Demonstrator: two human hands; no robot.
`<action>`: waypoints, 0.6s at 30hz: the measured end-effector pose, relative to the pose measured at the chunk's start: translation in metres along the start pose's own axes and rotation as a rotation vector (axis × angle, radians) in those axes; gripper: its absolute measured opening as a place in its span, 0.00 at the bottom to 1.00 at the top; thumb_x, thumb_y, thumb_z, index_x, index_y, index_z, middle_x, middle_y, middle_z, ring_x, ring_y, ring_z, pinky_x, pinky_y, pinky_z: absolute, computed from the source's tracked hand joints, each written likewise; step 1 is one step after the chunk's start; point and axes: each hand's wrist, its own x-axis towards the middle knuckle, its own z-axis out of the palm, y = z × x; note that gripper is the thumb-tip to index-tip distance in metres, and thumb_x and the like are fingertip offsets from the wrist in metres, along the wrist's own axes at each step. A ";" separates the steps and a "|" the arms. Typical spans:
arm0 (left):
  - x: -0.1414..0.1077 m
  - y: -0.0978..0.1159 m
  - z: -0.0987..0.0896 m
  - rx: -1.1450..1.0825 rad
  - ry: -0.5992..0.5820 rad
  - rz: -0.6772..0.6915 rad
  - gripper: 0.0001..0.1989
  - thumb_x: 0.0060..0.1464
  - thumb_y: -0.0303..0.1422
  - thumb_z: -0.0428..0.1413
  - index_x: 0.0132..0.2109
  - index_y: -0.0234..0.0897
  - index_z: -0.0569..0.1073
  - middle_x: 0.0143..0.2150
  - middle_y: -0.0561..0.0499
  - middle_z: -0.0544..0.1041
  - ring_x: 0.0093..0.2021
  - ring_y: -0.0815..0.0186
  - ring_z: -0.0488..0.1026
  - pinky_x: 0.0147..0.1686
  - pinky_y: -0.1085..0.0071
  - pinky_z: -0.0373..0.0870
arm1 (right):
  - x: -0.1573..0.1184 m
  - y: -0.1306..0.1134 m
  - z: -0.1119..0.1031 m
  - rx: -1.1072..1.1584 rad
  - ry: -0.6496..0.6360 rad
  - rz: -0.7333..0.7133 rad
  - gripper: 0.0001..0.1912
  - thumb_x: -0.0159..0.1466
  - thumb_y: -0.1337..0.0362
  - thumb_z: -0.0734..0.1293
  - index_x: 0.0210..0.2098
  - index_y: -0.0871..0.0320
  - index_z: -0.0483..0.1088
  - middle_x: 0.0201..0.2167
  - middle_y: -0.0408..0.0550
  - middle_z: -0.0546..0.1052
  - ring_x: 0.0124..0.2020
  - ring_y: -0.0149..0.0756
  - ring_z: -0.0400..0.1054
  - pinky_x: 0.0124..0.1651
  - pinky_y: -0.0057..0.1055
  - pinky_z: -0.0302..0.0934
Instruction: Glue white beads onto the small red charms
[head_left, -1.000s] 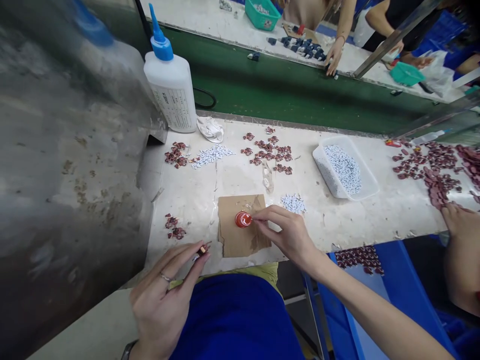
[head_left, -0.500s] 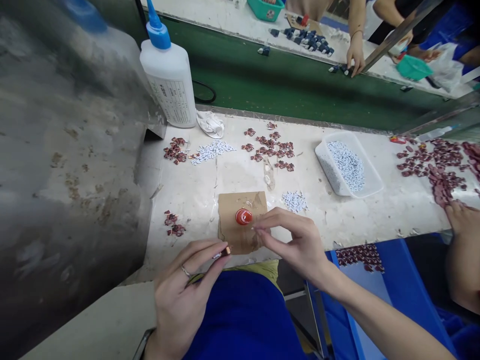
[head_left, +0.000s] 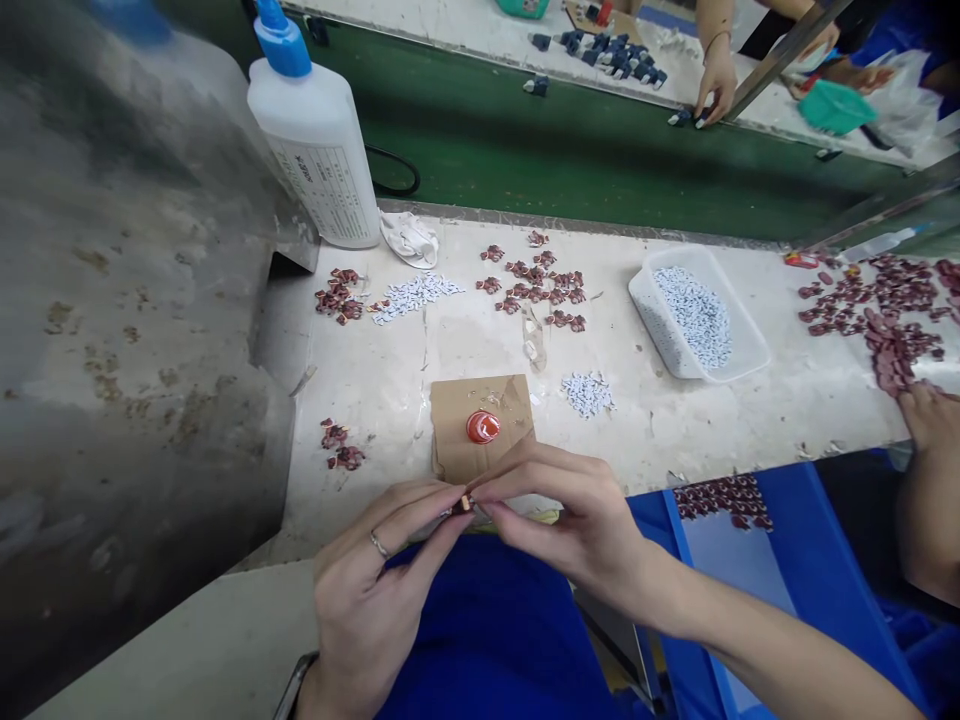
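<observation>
Closing the gap since the earlier frame, the right hand (head_left: pixel 592 510) is coming in from over the cardboard (head_left: pixel 450 400) to meet the left hand's fingertips. Thumb and finger of the left hand (head_left: pixel 375 580) are pinching a small brown piece (head_left: pixel 465 504), its pale face turning up between the two sets of fingertips. From where I'm standing, the piece is lying directly off the left fingertips, on the side towards the right hand, its long axis perhaps running crosswise from one hand to the other. Left is the nearer hand, being already on it; the right fingertips are sitting just beside or against it. Whether they are gripping anything, I cannot tell. Fingers are hiding most of the piece, and the right hand is covering the cardboard's near corner.
</observation>
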 end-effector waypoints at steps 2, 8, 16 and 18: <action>0.001 0.001 0.000 0.029 -0.010 0.015 0.17 0.54 0.18 0.64 0.47 0.41 0.79 0.45 0.58 0.82 0.45 0.78 0.80 0.53 0.85 0.77 | -0.002 -0.001 -0.001 -0.107 -0.042 -0.068 0.08 0.72 0.68 0.67 0.48 0.55 0.77 0.40 0.49 0.82 0.37 0.34 0.78 0.37 0.32 0.74; 0.007 0.008 0.003 -0.018 -0.018 -0.036 0.18 0.55 0.19 0.64 0.47 0.45 0.79 0.45 0.61 0.82 0.45 0.78 0.80 0.52 0.86 0.78 | -0.007 -0.008 -0.010 -0.481 -0.035 -0.299 0.13 0.73 0.73 0.64 0.54 0.59 0.74 0.42 0.52 0.82 0.39 0.36 0.79 0.36 0.30 0.76; 0.001 0.008 0.007 0.059 0.022 -0.105 0.20 0.57 0.25 0.64 0.54 0.51 0.76 0.47 0.65 0.82 0.45 0.81 0.81 0.55 0.90 0.75 | 0.001 -0.014 -0.005 0.110 -0.045 0.133 0.14 0.67 0.65 0.73 0.53 0.55 0.76 0.46 0.49 0.81 0.45 0.35 0.79 0.48 0.32 0.78; -0.008 0.007 0.003 0.105 0.057 -0.135 0.24 0.58 0.28 0.65 0.59 0.49 0.73 0.51 0.61 0.82 0.49 0.78 0.80 0.58 0.87 0.74 | 0.007 -0.009 -0.005 0.165 -0.066 0.181 0.09 0.68 0.65 0.73 0.47 0.54 0.79 0.42 0.47 0.82 0.42 0.34 0.79 0.45 0.32 0.78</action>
